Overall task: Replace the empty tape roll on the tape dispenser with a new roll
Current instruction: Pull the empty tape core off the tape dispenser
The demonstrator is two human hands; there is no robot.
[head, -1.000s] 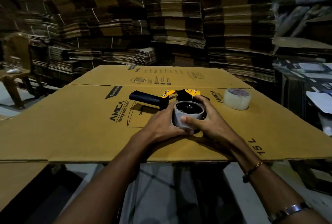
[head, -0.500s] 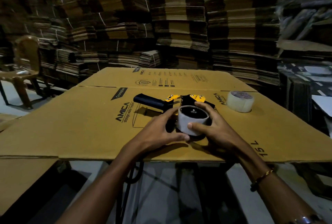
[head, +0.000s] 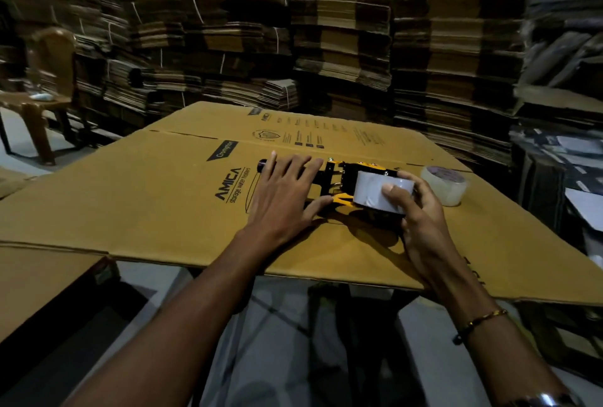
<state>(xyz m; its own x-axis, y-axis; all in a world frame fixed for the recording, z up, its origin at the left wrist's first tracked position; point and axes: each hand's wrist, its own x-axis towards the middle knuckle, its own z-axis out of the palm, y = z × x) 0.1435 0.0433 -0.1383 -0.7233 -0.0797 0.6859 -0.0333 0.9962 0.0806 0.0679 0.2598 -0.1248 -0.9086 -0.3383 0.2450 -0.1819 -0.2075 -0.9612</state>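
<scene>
A black and yellow tape dispenser (head: 339, 178) stands tipped on its edge on the flattened cardboard sheet (head: 163, 204). The grey empty tape roll (head: 372, 193) sits on its hub, its outer band facing me. My right hand (head: 414, 214) wraps around that roll, thumb across the front. My left hand (head: 284, 191) lies with fingers spread over the dispenser's black handle, which it mostly hides. A full clear tape roll (head: 445, 184) lies flat on the cardboard, just right of my right hand.
Tall stacks of flattened cartons (head: 342, 31) wall in the back and right. A brown plastic chair (head: 42, 93) stands at the far left. Below the cardboard's front edge (head: 228, 268) I see the floor and table legs.
The dispenser has been turned from lying flat onto its edge, so the roll faces me side-on. My left hand shifted from the roll to the handle. The view tilted.
</scene>
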